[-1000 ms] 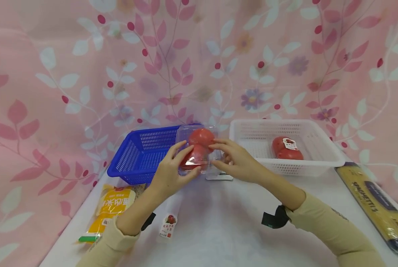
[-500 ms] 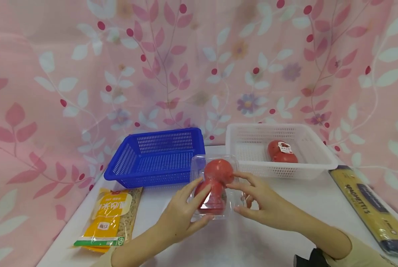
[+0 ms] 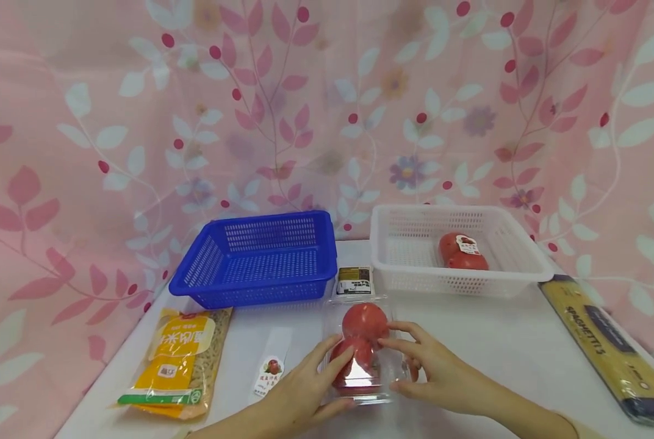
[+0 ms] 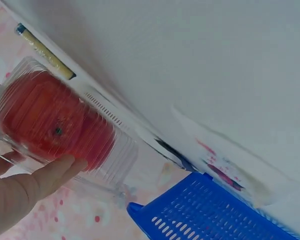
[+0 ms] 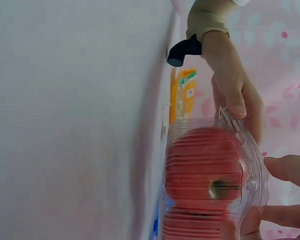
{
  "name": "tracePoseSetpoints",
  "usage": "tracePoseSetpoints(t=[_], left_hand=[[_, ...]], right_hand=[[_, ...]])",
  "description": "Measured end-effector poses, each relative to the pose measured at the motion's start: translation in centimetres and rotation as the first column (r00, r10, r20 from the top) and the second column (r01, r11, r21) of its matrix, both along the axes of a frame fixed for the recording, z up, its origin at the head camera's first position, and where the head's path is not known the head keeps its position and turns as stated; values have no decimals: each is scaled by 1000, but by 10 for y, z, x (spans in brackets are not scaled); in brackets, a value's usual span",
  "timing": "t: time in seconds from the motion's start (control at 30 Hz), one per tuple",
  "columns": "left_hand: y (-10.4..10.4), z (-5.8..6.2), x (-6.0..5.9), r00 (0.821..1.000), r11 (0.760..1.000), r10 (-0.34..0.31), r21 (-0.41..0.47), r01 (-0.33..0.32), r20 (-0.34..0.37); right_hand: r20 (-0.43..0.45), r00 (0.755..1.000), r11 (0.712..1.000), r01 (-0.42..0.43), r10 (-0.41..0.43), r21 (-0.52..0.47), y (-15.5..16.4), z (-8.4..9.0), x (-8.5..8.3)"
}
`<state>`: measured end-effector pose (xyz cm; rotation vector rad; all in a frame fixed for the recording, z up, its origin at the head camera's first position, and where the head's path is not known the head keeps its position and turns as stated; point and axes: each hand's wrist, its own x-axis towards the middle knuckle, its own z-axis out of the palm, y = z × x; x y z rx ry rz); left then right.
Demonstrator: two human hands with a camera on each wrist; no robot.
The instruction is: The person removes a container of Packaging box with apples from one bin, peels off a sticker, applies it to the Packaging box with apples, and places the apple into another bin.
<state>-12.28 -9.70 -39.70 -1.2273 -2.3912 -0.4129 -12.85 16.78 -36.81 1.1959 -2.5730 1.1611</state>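
A clear plastic clamshell box (image 3: pixel 358 390) with two red tomatoes (image 3: pixel 364 321) in it is held between both hands, low in the middle of the head view. My left hand (image 3: pixel 305 387) grips its left side, fingers over the lid and thumb at the near edge. The right hand (image 3: pixel 437 372) pinches the rim on the other side between thumb and fingers. In the left wrist view the ribbed side of the box (image 4: pixel 55 125) shows close by, held off the table. Green stem ends of the tomatoes (image 5: pixel 205 170) show through the plastic in the right wrist view.
Behind stand a blue basket (image 3: pixel 261 296) and a white basket (image 3: pixel 459 279) holding packed tomatoes (image 3: pixel 461 259) with a label. A yellow pasta bag (image 3: pixel 179 360) and a clear strip with a tomato sticker (image 3: pixel 269 375) lie left. A small printed card (image 3: pixel 354 281) lies between the baskets; a spaghetti pack (image 3: pixel 601 347) lies right.
Both hands have brought the clamshell box from in front of the blue basket toward the body and slightly right. The card and the whole blue basket have come into sight behind it.
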Motion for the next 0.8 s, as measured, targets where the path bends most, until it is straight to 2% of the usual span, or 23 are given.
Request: tracePoseSetpoints(t=[0.17,0.27,0.37,0.53,0.63,0.73,0.8], left_hand=[[-4,-6,-1,995,999,-2,-51,6,97],[-5,-7,-1,981,995,2,-99,17,194],[-7,-6,-1,965,990,15,-138,22,263],[-8,-4,-3,952,992,-3,-116,41,306],[-8,-2,-5,952,993,-16,-105,50,307],[-9,2,-5,949,989,4,-140,42,315],[-10,6,-5,934,983,28,-180,39,355]], right_hand=[[-31,999,999,-44,44,1,-1,-16,-4],[-9,999,999,-51,51,-1,-2,-23,-4],[12,999,999,-44,44,-8,-2,-26,-4],[39,998,999,-38,39,-19,-3,-29,-4],[49,998,999,-35,36,-16,-2,-30,-5],[62,998,1000,-16,15,4,-1,-30,-4],[63,998,1000,7,-9,29,-1,-30,-3]])
